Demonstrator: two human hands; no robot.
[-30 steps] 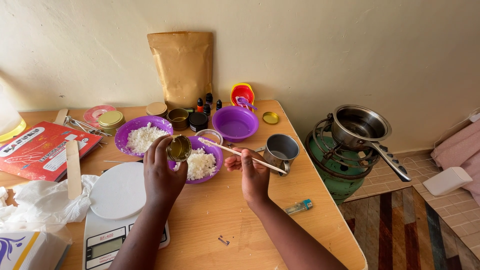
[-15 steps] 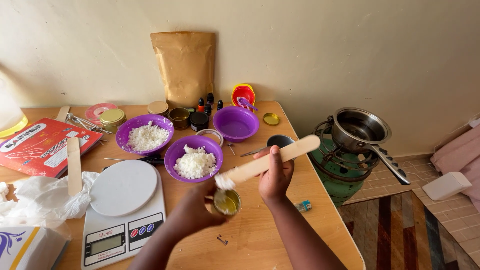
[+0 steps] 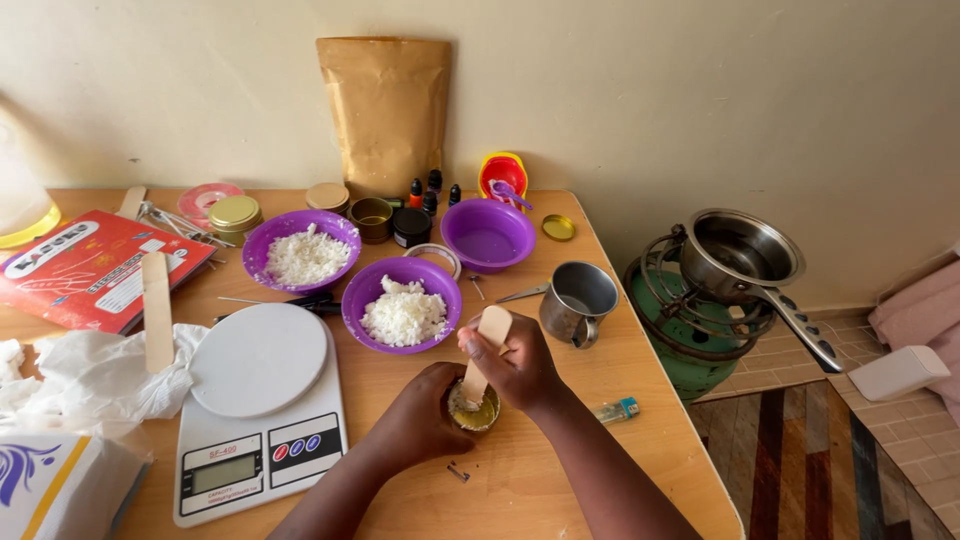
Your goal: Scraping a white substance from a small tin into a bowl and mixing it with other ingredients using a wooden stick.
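My left hand (image 3: pixel 418 418) grips a small gold tin (image 3: pixel 474 410) standing on the wooden table (image 3: pixel 560 450). White flakes lie inside the tin. My right hand (image 3: pixel 520 362) holds a flat wooden stick (image 3: pixel 484 348) upright, its lower end pushed down into the tin. Just behind the hands sits a purple bowl (image 3: pixel 402 303) of white flakes. A second purple bowl (image 3: pixel 302 250) with flakes stands further back on the left.
A white kitchen scale (image 3: pixel 258 405) lies left of the hands. A metal cup (image 3: pixel 578 300), an empty purple bowl (image 3: pixel 487 234), a brown pouch (image 3: pixel 384 110) and small bottles stand behind. A green gas burner (image 3: pixel 700 330) carries a pot (image 3: pixel 742 255). A lighter (image 3: pixel 614 410) lies by my right arm.
Both hands came back from the bowl toward me. The tin was set down on the table near the front edge, and the stick swung from level to upright, into the tin.
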